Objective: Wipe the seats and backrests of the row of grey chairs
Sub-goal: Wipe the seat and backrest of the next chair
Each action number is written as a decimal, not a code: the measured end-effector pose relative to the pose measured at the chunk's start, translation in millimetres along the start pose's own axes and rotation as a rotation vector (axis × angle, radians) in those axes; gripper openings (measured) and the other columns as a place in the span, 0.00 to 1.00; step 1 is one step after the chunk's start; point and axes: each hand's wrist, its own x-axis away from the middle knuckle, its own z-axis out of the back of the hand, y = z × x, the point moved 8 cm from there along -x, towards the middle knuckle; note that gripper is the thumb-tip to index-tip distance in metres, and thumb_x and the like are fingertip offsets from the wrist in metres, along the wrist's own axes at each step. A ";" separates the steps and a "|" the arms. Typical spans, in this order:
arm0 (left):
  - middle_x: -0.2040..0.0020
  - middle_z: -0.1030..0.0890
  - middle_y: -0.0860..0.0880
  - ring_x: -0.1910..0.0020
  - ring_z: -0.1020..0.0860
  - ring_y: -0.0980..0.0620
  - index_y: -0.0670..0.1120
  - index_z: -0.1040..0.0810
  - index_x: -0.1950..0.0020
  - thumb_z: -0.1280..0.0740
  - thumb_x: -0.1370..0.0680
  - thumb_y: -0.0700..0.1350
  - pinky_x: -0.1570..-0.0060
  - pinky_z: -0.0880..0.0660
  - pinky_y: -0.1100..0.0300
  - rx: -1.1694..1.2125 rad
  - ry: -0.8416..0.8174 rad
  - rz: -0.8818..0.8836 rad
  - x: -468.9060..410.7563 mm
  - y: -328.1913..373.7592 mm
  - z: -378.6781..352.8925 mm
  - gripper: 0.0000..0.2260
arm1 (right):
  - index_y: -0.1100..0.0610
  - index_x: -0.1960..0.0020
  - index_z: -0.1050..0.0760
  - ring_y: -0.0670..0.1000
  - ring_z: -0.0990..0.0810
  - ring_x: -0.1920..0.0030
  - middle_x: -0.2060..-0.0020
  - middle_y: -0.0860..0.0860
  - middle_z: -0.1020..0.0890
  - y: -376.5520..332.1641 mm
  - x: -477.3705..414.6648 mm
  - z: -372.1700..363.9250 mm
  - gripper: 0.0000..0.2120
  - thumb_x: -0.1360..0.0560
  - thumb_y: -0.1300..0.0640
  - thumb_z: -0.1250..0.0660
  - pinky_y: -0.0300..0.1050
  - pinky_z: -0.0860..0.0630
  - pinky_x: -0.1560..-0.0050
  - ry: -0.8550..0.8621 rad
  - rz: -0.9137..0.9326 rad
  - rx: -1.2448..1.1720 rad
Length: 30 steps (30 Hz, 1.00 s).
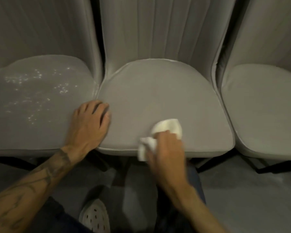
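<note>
Mid seat [158,91] | cloth [168,126] gripped under R hand [166,148] fingers [172,136] | L hand [91,121] resting, released

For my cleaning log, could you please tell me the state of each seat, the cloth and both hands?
Left grey padded chair seat: speckled with pale droplets.
Middle grey padded chair seat: no droplets visible, cloth on it.
Right grey padded chair seat: no droplets visible.
Crumpled white cloth: pressed on the middle seat.
Left hand: flat on the left and middle seats.
Right hand: grips the cloth.
</note>
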 end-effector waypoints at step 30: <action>0.42 0.24 0.43 0.47 0.23 0.38 0.46 0.22 0.42 0.43 0.18 0.54 0.46 0.31 0.43 0.006 -0.008 -0.079 -119.4 -28.1 -26.1 0.16 | 0.66 0.42 0.30 0.64 0.26 0.44 0.44 0.65 0.24 176.7 -204.5 -0.2 0.14 0.18 0.54 0.38 0.55 0.32 0.44 0.214 -0.475 0.015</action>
